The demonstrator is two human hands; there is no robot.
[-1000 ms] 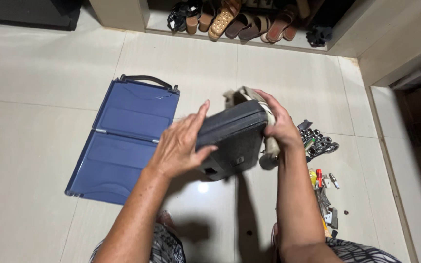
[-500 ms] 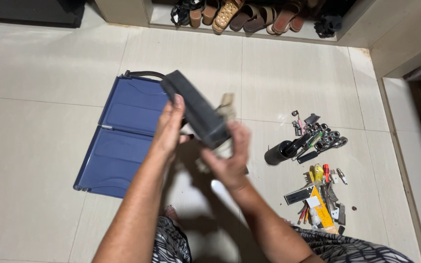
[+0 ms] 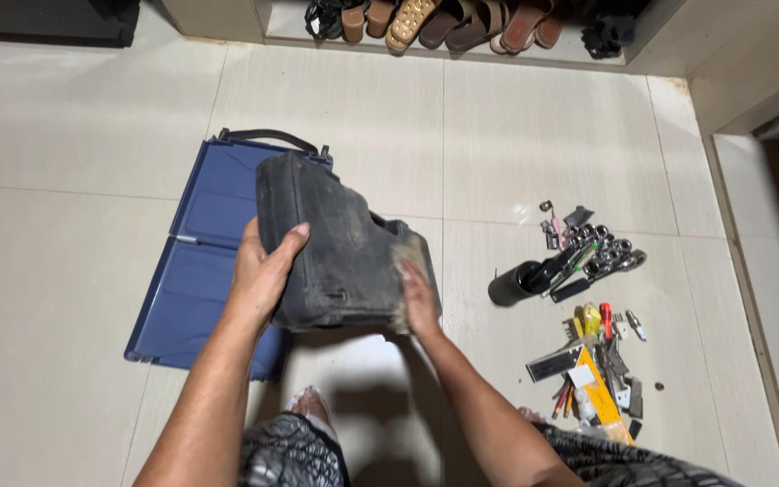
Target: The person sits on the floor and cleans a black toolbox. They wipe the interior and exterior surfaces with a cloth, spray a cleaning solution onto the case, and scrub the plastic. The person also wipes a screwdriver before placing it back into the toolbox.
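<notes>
Hands grip a dusty black moulded tray (image 3: 340, 257) and hold it up above the tiled floor (image 3: 534, 135), its broad grimy face turned toward the camera. The left hand (image 3: 261, 275) clasps the tray's left edge, thumb laid over the front. The right hand (image 3: 418, 302) closes on the lower right corner, where a scrap of pale cloth (image 3: 405, 255) shows just above the fingers. Behind the tray and partly hidden by it, an open blue plastic case (image 3: 205, 261) lies flat on the floor, its black handle (image 3: 268, 138) at the far end. To the right, well apart from the tray, sits a heap of sockets and wrenches (image 3: 588, 252) beside a black cylinder (image 3: 508, 284), and nearer the person a scatter of small hand tools (image 3: 592, 365). Sandals (image 3: 444, 20) line the far wall.
</notes>
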